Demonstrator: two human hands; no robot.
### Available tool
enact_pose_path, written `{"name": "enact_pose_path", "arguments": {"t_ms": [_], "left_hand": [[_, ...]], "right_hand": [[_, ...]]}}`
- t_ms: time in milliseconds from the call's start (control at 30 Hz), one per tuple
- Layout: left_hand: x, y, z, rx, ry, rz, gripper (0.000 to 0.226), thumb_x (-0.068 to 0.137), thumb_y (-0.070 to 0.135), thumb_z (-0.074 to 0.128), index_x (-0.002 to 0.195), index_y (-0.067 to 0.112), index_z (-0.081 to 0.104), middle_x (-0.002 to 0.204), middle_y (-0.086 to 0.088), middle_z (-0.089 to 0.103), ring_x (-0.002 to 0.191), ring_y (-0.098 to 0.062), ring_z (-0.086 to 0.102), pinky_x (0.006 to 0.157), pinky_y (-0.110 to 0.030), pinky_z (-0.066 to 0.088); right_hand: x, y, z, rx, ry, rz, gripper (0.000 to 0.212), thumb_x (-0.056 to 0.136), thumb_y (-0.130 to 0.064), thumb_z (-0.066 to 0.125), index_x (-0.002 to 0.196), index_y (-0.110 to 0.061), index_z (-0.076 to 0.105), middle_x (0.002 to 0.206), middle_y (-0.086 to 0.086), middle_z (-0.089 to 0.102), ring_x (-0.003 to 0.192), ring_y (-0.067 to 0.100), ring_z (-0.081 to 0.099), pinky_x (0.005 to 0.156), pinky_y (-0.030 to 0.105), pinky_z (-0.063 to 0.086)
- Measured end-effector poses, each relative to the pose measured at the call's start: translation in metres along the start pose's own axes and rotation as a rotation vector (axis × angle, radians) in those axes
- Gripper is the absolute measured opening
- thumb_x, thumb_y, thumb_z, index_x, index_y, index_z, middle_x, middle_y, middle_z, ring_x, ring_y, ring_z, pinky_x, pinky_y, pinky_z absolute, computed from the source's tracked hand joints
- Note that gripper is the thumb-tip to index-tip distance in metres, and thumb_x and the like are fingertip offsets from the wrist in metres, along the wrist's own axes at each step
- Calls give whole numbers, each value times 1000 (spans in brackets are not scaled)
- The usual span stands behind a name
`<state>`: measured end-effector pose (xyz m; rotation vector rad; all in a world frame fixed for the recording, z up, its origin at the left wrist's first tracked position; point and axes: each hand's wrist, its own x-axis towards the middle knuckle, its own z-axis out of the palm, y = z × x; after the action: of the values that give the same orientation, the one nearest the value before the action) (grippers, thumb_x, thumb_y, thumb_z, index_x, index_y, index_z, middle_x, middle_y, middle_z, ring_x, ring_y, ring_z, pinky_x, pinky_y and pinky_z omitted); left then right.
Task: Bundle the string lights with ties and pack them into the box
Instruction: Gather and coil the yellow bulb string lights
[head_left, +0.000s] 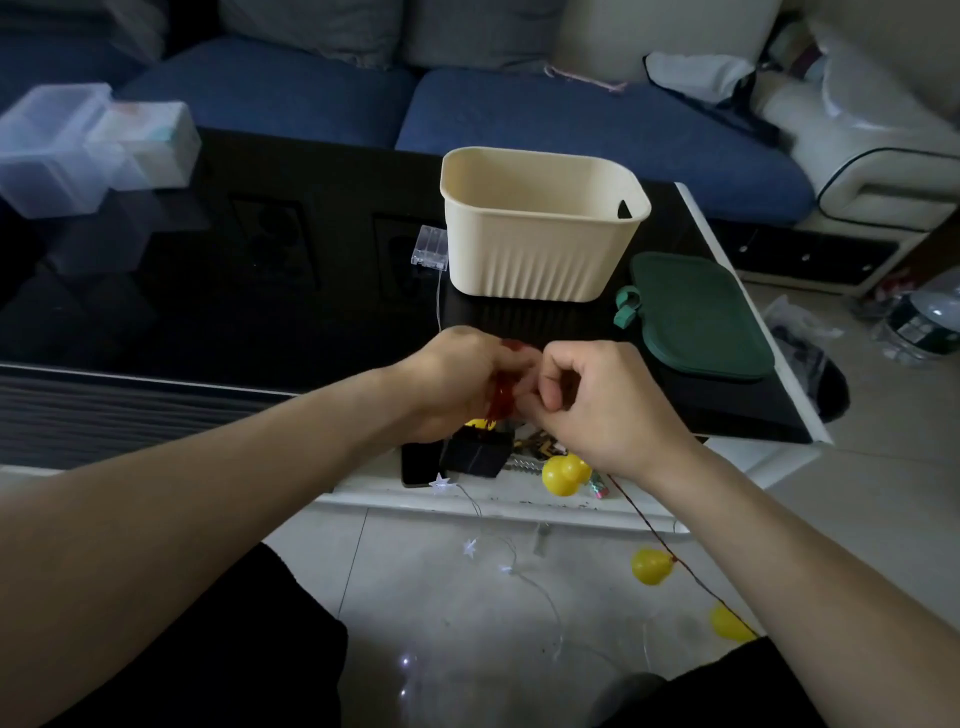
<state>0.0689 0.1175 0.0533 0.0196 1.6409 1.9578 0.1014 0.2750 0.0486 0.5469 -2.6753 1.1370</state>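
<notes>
Above the near edge of the dark surface (311, 291), the left hand (457, 384) grips a red coiled bundle (501, 397); the right hand (597, 400), fingers curled, pinches at the same bundle; a red wire with yellow bulbs (652, 566) trails to the floor; the cream box (540, 228) stands just beyond, its green lid (701, 312) beside it.

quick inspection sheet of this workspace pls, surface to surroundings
surface: black glossy table, white edge
job's things: cream box open, upright, looks empty; green lid beside it; yellow bulbs dangling on red wire
clutter: clear battery case, clear containers
grippers: left hand holds red coil; right hand pinches at it
cables: star-light strand trailing on floor
surroundings: blue sofa
</notes>
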Motion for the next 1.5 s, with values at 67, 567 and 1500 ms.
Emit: {"name": "enact_pose_path", "arguments": {"t_ms": [67,567,1500], "left_hand": [[-3,-3,5,85,-23,-16,25,102,7,40,88,0,59,71,-8,56,58,-15,56,55,-25,52],[-5,1,1,483,23,-125,40,103,24,43,69,6,54,43,-1,33,37,-15,25,42,-25,18],[-1,-2,-9,390,-372,-195,66,100,54,25,86,0,59,51,-4,44,43,-19,35,52,-31,26]], "right_hand": [[1,1,0,-17,19,-40,46,74,-1,82,57,-27,48,63,-8,59,58,2,57,55,10,39],[5,25,-13,241,-444,297,55,56,-58,86,86,-21,60,80,6,67,73,18,60,72,42,52],[5,32,-35,298,-288,154,17,90,-27,70,96,-15,80,84,1,78,81,20,73,76,33,55]]}}
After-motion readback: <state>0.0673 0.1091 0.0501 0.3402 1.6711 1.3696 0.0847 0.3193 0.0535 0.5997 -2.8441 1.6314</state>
